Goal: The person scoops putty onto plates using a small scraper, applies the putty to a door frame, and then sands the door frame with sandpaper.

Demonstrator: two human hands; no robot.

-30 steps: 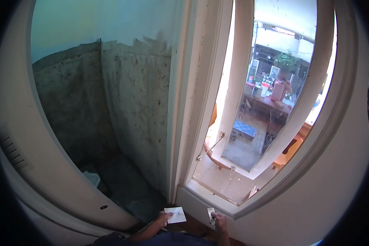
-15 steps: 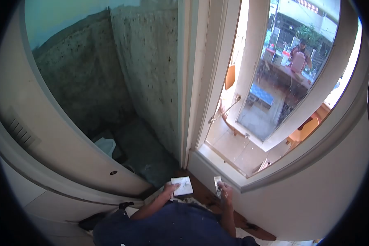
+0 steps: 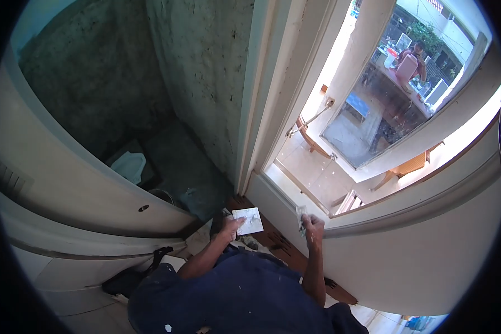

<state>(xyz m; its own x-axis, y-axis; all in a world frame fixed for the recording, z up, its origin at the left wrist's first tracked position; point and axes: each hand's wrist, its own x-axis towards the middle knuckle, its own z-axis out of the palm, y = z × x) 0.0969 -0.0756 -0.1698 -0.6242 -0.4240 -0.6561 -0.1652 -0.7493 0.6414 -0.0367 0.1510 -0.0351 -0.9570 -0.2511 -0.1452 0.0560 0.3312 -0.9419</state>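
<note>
White square plate and flat tool in the two bare hands, with the window frame (image 3: 288, 188) as reference. The white square plate (image 3: 247, 220) lay to the left of the frame's lower corner and a little apart from it in the view, its face turned up and marked with a greyish smear. The left hand (image 3: 228, 227), on the plate's side farther from the frame, was closed on the edge, thumb across the upper face; the fingers beneath were hidden. The right hand (image 3: 314, 227) was just below the frame's lower corner, its fingers curled firmly around the small flat tool (image 3: 301, 218), whose blade end pointed upward along the frame; whether the tool touched the frame could not be told, and its outline was blurred.

Within the frame's opening, a sash with a glass pane (image 3: 373, 119) stood tilted outward, joined to the frame side by a metal stay (image 3: 312, 119). Well to the left of the frame, beyond a pale door (image 3: 89, 161), a white squat toilet (image 3: 129, 166) sat on a dark floor beside a rough grey wall (image 3: 206, 72). Below the frame, a navy garment (image 3: 234, 295) covered the person's torso, near a brown floor strip (image 3: 273, 238).
</note>
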